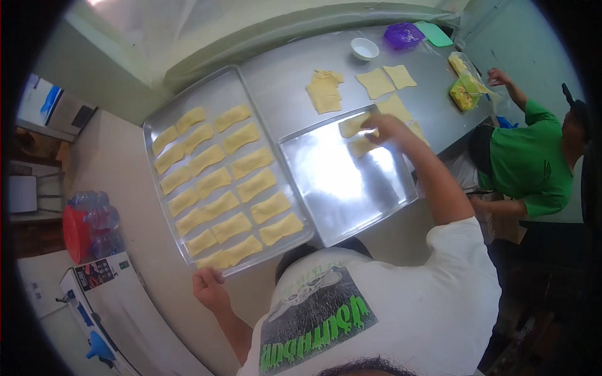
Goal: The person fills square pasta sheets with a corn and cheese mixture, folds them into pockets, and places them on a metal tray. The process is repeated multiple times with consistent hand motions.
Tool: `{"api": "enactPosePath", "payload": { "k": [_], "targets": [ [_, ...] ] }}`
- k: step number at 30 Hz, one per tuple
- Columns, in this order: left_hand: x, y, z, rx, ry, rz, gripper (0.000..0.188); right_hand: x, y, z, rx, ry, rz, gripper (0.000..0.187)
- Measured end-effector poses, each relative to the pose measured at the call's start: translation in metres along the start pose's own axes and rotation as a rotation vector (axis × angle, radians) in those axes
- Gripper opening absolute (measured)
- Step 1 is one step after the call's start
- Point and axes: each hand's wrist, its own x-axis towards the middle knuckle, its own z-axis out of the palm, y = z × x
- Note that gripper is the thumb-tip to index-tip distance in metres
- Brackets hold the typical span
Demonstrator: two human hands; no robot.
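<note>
Resting left fingers (pixel 207 274) at the near corner of the filled tray (pixel 219 84) (impossible to tell if gripping). Apparently laying dough rectangles (pixel 351 127) far inside the emptier tray (pixel 376 210) with right fingers (pixel 372 123), unclear whether pinching; calls for neat alignment, gentle release.

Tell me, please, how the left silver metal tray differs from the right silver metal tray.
The left silver metal tray is mostly covered with pale-yellow dough pieces, while the right silver metal tray is mostly bare, with two pieces visible at its far end. The person's left hand is at the left tray's near corner; the right hand is over the right tray's far end. Both are shallow and rectangular.
</note>
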Motion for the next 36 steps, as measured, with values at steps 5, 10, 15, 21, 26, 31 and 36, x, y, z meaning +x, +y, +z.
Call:
{"api": "enactPosePath", "payload": {
  "k": [5, 10, 15, 21, 26, 31, 36],
  "targets": [
    [-0.029, 0.029, 0.054, -0.05, -0.092, 0.042, 0.023, -0.033, 0.044, 0.042, -0.067, 0.11, -0.288, 0.038],
    [-0.063, 0.038, 0.078, -0.066, -0.1, 0.031, 0.021, -0.029, 0.049, 0.051, -0.065, 0.126, -0.359, 0.041],
    [-0.09, 0.04, 0.09, -0.067, -0.03, 0.008, 0.02, -0.01, 0.043, 0.041, -0.065, -0.019, -0.286, 0.043],
    [-0.106, 0.037, 0.091, -0.098, 0.014, -0.01, 0.022, 0.009, 0.05, 0.034, -0.018, -0.274, -0.24, 0.039],
    [-0.105, 0.029, 0.089, -0.002, 0.041, 0.059, 0.024, 0.001, 0.041, 0.034, -0.109, -0.277, -0.191, 0.028],
    [-0.099, 0.028, 0.087, -0.039, 0.018, 0.03, 0.022, -0.01, 0.022, 0.028, -0.075, -0.306, -0.1, 0.026],
    [-0.084, 0.03, 0.088, -0.057, 0.029, -0.004, 0.023, -0.022, 0.017, 0.013, 0.029, -0.311, -0.172, 0.036]
  ]
}}
